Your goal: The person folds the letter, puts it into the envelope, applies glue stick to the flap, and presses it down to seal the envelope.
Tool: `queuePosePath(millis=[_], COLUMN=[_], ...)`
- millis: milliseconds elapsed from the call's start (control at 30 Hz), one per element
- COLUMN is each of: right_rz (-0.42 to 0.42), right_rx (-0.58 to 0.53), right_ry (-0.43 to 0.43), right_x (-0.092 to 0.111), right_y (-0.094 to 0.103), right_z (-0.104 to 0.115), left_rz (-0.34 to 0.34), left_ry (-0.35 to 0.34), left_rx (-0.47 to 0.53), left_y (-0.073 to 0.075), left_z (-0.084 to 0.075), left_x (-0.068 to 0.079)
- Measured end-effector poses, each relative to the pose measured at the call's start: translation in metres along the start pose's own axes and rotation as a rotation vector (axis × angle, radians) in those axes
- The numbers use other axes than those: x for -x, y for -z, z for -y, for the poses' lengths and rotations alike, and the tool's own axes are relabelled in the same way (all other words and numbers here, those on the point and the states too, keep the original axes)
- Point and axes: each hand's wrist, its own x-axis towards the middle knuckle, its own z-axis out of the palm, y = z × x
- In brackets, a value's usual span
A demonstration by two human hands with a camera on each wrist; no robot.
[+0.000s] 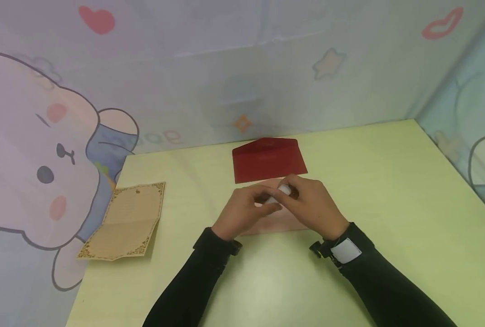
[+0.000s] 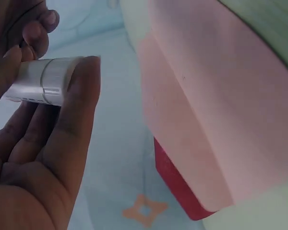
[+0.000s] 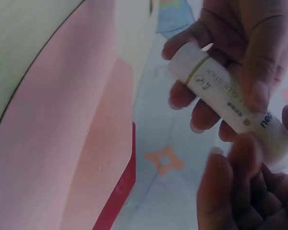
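- Grasped glue stick (image 3: 225, 93) between curled fingers of left hand (image 1: 242, 209) and right hand (image 1: 314, 204).
- Held it above pink envelope (image 1: 275, 222), with left fingers along body, right fingers near one end.
- Had red envelope (image 1: 269, 160) just beyond, on table (image 1: 410, 204); creased sheet (image 1: 128, 218) off to left.

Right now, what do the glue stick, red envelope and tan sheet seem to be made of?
Glue stick: probably plastic, white and smooth, with a soft sheen and a ring-like seam.
Red envelope: likely paper or thin card, since it lies flat with crisp edges and a pointed flap.
Tan sheet: seemingly matt paper, printed at its corners; it holds a crease across the middle.
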Motion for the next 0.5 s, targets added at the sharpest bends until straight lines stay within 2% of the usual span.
queuePosePath(millis=[67, 267, 500], right_rz=[-0.034, -0.014, 0.062], right_rx=[0.056, 0.112, 0.104], right_ry=[-0.007, 0.02, 0.078], right_x=[0.0, -0.001, -0.001], right_y=[-0.001, 0.002, 0.007], right_z=[0.002, 0.004, 0.003], left_rz=[-0.025, -0.059, -0.005], left_ry=[-0.017, -0.03, -0.054], left_rx=[-0.089, -0.163, -0.249], left_y=[-0.002, -0.004, -0.003], left_z=[-0.004, -0.012, -0.013], left_x=[0.001, 0.003, 0.0])
